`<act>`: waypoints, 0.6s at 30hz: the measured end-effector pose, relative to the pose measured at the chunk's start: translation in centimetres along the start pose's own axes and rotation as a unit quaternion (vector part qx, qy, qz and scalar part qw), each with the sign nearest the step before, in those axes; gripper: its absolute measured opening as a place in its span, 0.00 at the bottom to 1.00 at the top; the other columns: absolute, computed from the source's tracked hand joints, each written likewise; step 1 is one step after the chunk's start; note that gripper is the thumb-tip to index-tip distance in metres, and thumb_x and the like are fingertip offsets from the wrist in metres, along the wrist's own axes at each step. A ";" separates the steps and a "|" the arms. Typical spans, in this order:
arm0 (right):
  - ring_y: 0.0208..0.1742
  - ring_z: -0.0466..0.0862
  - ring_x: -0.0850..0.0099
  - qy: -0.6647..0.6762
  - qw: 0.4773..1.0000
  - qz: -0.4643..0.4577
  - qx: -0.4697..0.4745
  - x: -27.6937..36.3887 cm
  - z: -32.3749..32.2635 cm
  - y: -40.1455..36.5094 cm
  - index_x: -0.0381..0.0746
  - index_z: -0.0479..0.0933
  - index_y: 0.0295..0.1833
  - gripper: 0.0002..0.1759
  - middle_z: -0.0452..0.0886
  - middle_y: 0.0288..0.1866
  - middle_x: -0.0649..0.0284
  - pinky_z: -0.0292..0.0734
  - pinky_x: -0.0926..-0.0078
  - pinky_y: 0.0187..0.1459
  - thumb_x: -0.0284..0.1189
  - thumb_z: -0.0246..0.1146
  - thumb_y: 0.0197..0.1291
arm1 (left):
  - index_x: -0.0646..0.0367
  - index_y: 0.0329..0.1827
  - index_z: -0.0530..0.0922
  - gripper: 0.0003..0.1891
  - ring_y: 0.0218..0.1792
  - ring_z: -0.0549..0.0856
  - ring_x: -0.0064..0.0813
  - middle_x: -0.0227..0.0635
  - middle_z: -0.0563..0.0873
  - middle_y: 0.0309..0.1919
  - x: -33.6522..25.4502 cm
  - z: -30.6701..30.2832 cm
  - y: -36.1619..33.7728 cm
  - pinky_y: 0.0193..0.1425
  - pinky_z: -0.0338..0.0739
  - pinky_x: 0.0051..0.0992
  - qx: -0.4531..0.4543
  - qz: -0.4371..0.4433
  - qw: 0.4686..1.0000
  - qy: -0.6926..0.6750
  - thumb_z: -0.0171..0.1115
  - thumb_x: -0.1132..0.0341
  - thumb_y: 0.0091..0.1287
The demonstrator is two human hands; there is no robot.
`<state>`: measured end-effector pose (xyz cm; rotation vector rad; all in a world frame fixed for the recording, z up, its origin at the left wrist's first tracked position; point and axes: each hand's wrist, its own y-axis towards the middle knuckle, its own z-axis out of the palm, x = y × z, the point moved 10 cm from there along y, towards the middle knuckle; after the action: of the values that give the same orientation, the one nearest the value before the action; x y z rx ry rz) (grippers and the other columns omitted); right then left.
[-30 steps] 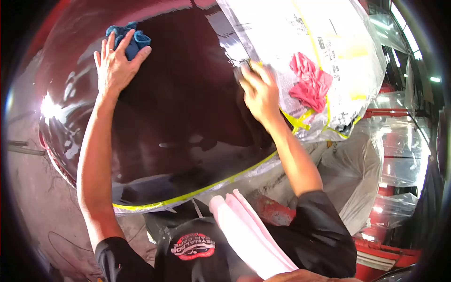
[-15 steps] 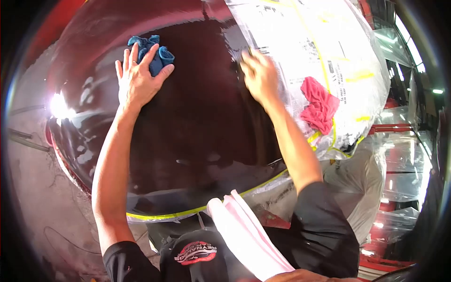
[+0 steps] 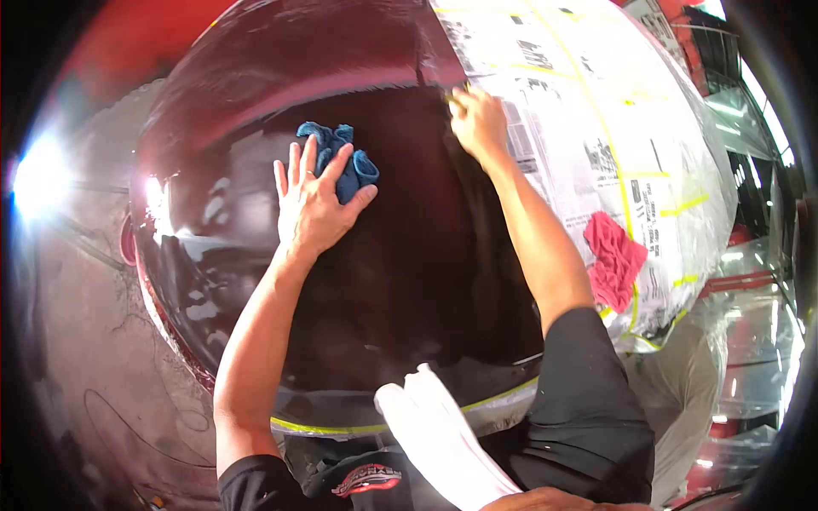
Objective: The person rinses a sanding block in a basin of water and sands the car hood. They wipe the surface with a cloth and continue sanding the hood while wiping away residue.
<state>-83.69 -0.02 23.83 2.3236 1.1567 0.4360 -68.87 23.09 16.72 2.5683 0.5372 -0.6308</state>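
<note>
A glossy dark maroon car panel (image 3: 400, 255) fills the middle of the head view. My left hand (image 3: 319, 204) lies flat on it with fingers spread, the thumb and forefinger against a crumpled blue cloth (image 3: 348, 175). At the border between the paint and the masking paper (image 3: 545, 111), my right hand (image 3: 480, 123) presses down with its fingers curled together. Something small and dark yellowish shows at those fingertips, too little to name. To the right of my right forearm, a crumpled red cloth (image 3: 615, 260) rests on the paper.
Yellow tape (image 3: 332, 428) runs along the panel's near edge, and more strips cross the paper. A white cloth (image 3: 443, 434) hangs in front of my chest. On the left, a bright lamp (image 3: 43, 179) stands over grey floor with a cable (image 3: 145, 434).
The whole view has shifted, so the panel and cloths sit lower and further right. My right hand, blurred before, is sharper now and still at the paper's edge. My left hand stays by the blue cloth.
</note>
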 end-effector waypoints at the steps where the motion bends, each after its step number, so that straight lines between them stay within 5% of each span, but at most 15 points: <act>1: 0.54 0.83 0.46 0.011 0.998 0.026 0.052 -1.4 2.8 2.9 0.38 0.85 0.52 0.18 0.85 0.54 0.44 0.79 0.52 0.57 0.27 0.67 0.54 | 0.41 0.76 0.74 0.38 0.82 0.55 0.58 0.57 0.60 0.81 0.0 0.2 0.0 0.85 0.41 0.55 0.006 -0.001 1.000 0.000 0.68 0.37 0.63; 3: 0.56 0.83 0.47 0.007 0.998 -0.050 -0.046 -0.6 2.0 2.4 0.39 0.86 0.52 0.16 0.85 0.56 0.45 0.79 0.52 0.58 0.29 0.67 0.58 | 0.41 0.77 0.73 0.39 0.82 0.55 0.58 0.58 0.60 0.80 0.0 0.0 0.1 0.85 0.41 0.55 0.003 0.001 1.000 0.006 0.68 0.37 0.64; 9: 0.60 0.80 0.48 0.008 0.996 0.077 0.033 3.0 -7.9 -13.4 0.39 0.85 0.58 0.24 0.82 0.63 0.51 0.77 0.57 0.63 0.19 0.71 0.53 | 0.43 0.76 0.73 0.39 0.81 0.56 0.61 0.58 0.60 0.80 -0.4 -0.3 -0.1 0.84 0.41 0.56 0.013 -0.004 0.999 -0.029 0.70 0.40 0.63; 16: 0.57 0.82 0.46 -0.004 0.999 0.032 0.008 -1.8 4.7 6.0 0.39 0.85 0.55 0.18 0.83 0.60 0.46 0.77 0.53 0.59 0.26 0.69 0.56 | 0.44 0.75 0.74 0.39 0.80 0.56 0.66 0.60 0.60 0.79 -0.6 -0.6 0.6 0.83 0.44 0.59 0.056 -0.015 0.997 -0.054 0.76 0.47 0.59; 18: 0.50 0.84 0.46 -0.018 1.000 0.004 -0.014 -3.9 9.7 13.5 0.39 0.86 0.47 0.12 0.85 0.48 0.47 0.79 0.51 0.53 0.28 0.67 0.56 | 0.44 0.74 0.75 0.39 0.80 0.55 0.68 0.61 0.59 0.79 -0.5 -0.4 0.8 0.82 0.44 0.61 0.077 -0.018 0.995 -0.061 0.77 0.48 0.58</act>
<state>-72.51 -12.88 23.26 2.3041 1.1170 0.4101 -68.74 22.47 17.57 2.6462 0.5116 -0.8663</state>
